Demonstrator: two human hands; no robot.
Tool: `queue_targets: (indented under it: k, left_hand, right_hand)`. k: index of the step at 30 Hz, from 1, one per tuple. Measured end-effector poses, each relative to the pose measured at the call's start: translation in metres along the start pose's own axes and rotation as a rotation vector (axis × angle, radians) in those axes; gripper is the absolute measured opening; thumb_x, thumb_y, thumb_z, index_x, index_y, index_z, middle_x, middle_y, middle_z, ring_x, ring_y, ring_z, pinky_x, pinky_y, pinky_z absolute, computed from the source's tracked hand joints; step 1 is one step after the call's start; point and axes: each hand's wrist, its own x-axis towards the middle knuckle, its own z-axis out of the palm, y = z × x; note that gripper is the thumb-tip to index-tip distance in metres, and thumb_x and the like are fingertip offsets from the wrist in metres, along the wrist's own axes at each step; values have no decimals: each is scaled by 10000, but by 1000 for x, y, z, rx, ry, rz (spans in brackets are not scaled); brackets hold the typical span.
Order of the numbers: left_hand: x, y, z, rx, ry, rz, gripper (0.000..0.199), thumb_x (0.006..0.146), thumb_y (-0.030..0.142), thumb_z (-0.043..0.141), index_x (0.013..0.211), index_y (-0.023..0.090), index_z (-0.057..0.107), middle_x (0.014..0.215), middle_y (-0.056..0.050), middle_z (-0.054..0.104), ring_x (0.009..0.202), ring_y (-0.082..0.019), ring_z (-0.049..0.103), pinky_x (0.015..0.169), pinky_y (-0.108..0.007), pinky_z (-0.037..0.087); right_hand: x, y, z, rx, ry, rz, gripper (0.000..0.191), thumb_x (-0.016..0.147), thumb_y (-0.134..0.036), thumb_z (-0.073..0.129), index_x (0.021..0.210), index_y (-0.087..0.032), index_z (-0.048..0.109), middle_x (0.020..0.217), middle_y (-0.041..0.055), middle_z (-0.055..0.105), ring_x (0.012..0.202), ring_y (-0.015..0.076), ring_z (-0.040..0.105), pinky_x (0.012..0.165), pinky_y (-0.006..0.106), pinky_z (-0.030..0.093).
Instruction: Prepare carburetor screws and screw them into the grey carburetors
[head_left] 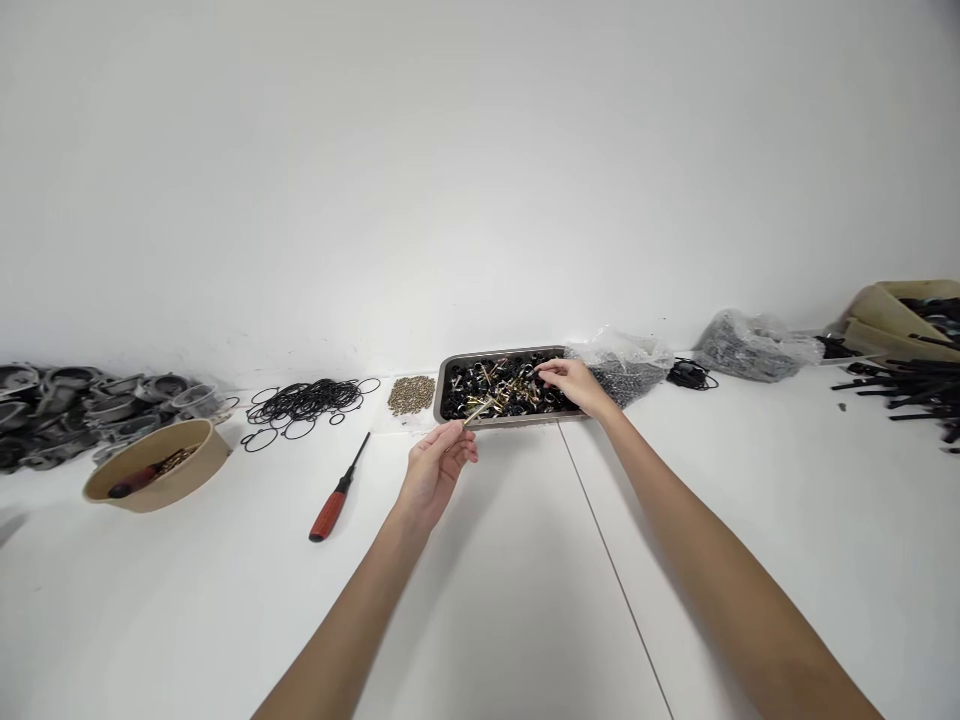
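Observation:
My left hand [439, 465] pinches a long, thin brass-coloured bolt [478, 412] between thumb and fingertips, in front of the tray's near rim. The shallow metal tray [442, 418] holds a mixed heap of small black parts [469, 385] and yellowish bolts [517, 388]. Over the right half of this heap, my right hand [570, 382] reaches in from the side, its thumb and fingers drawn together among the pieces. Whatever lies between those fingertips is too small to make out.
A red-handled screwdriver [330, 512] lies left of my left hand. Farther left are small brass pieces [412, 395], black rubber rings [307, 405], a tan bowl [199, 465] and grey castings [112, 405]. Plastic bags [757, 345] and black strips [915, 385] lie to the right.

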Motion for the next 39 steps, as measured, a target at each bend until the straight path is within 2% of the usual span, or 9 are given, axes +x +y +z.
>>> queue_targets:
  k: [10, 16, 22, 25, 29, 33, 39]
  left_hand:
    - [-1, -1, 0, -7, -29, -1, 177, 733, 188, 738, 855, 77, 676, 732, -75, 666, 642, -127, 614, 586, -228, 516]
    - [0, -1, -1, -7, -27, -1, 162, 740, 186, 729, 849, 76, 680, 733, -76, 665, 645, -128, 611, 587, -229, 516]
    - [-1, 1, 1, -9, -33, 6, 161, 736, 182, 732, 848, 77, 683, 729, -74, 663, 637, -125, 607, 586, -227, 513]
    - [-2, 2, 2, -6, -32, -1, 161, 737, 184, 730, 848, 77, 682, 730, -73, 662, 636, -125, 607, 585, -229, 512]
    - [-2, 2, 2, -4, -37, 0, 169, 735, 189, 733, 852, 77, 684, 733, -74, 662, 636, -124, 605, 588, -229, 511]
    - [-2, 2, 1, 0, -34, 2, 173, 735, 194, 735, 856, 82, 685, 739, -72, 662, 647, -124, 607, 599, -230, 511]
    - [-2, 2, 2, 0, -35, 0, 184, 727, 199, 741, 856, 82, 682, 737, -71, 662, 650, -127, 607, 597, -234, 508]
  right_hand:
    - [-7, -15, 0, -108, -54, -26, 163, 797, -188, 603, 903, -163, 725, 912, 61, 730, 852, 179, 646, 796, 287, 476]
    - [-2, -9, 6, -191, -74, -33, 180, 787, -130, 563, 866, -160, 723, 838, 53, 713, 778, 158, 632, 741, 261, 473]
    - [0, -3, 9, -261, -83, -60, 223, 766, -101, 537, 900, -153, 707, 847, 58, 686, 778, 162, 614, 729, 263, 468]
    - [-2, -4, 9, -286, -119, -100, 307, 758, -82, 528, 996, -174, 698, 905, 54, 671, 812, 167, 606, 751, 267, 466]
    - [-6, -9, 10, -334, -169, -158, 321, 821, -188, 562, 1117, -238, 676, 1035, 66, 613, 910, 199, 583, 843, 326, 450]
    - [-9, -13, 10, -368, -199, -210, 255, 876, -378, 565, 1065, -259, 688, 1051, 66, 563, 1008, 221, 552, 910, 354, 420]
    - [-10, -17, 12, -416, -169, -261, 255, 921, -392, 502, 1014, -231, 676, 1018, 63, 555, 1009, 211, 530, 922, 340, 392]
